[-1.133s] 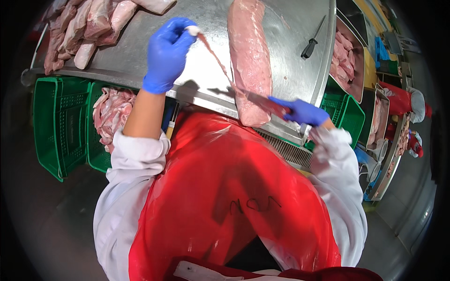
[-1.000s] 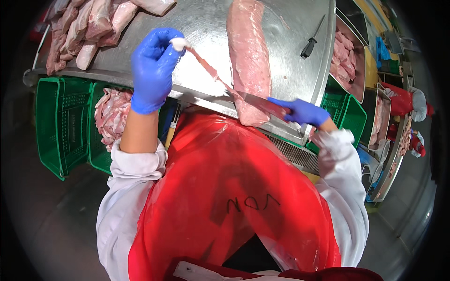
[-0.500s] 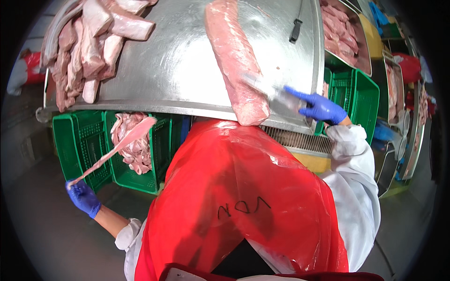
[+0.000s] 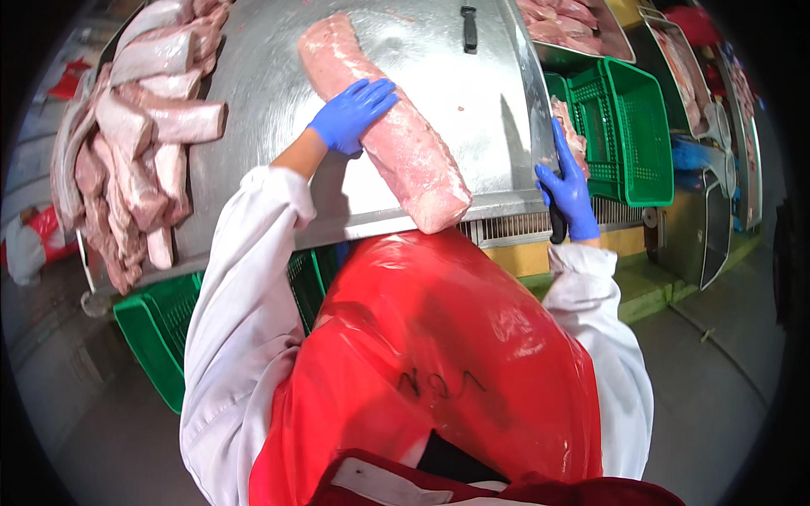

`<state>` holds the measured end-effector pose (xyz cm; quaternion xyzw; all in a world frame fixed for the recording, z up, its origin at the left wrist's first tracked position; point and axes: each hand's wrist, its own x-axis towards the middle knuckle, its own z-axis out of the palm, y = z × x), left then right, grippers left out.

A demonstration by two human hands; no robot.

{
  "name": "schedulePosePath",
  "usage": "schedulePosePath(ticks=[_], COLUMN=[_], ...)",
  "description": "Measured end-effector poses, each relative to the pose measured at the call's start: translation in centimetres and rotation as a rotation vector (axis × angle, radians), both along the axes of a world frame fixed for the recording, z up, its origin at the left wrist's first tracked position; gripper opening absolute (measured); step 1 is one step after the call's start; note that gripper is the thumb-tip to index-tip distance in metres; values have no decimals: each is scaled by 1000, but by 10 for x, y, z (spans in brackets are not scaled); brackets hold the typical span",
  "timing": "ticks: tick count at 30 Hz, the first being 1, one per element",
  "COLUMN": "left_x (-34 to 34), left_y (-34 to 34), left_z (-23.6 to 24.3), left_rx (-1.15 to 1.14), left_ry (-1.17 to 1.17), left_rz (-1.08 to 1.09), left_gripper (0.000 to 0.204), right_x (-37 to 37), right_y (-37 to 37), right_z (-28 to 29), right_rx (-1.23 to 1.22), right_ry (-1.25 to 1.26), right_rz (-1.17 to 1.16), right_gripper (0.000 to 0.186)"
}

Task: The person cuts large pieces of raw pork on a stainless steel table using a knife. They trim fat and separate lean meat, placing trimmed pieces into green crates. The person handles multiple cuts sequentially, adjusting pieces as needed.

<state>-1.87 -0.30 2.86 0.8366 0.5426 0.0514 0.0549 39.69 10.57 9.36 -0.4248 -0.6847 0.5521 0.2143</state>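
A long, pale pink pork loin [image 4: 409, 160] lies slantwise across the metal table [image 4: 266, 76], its near end at the table's front edge. My left hand [image 4: 353, 114] rests flat over its upper middle, fingers stretched out. At the table's right edge, my right hand [image 4: 570, 192] is closed round a knife [image 4: 557, 226], with the index finger pointing forward. The black handle shows below the palm; the blade cannot be made out clearly. A second black-handled tool [image 4: 469, 30] lies at the far side of the table.
Pork pieces [image 4: 126, 164] are heaped at the table's left. Green crates stand below the left edge [image 4: 156, 325] and at the right [image 4: 645, 135]; meat [image 4: 570, 131] shows beside my right hand. Farther right are metal trays of meat [image 4: 569, 29]. A person [image 4: 38, 240] is at far left.
My left hand has let go of a meat strip held out by the left crates and moved onto the loin. My right hand has drawn the knife away from the loin. The view has shifted.
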Motion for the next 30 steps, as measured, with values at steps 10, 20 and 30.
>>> schedulePosePath(ticks=[10,20,30], left_x=[16,-78,-121], left_y=[105,-14,-63], left_z=[4,-52,-47], left_rx=[-654,-1511,-883], left_ry=[10,-1626,-1618], left_rz=[184,814,1066], left_gripper=[83,47,50], right_x=[99,114,46], right_y=[-106,-156,-66], right_z=[19,8,-13], right_rx=[-195,-285,-267], right_ry=[82,93,14], right_rz=[-482,-670,-304], right_gripper=[80,79,80])
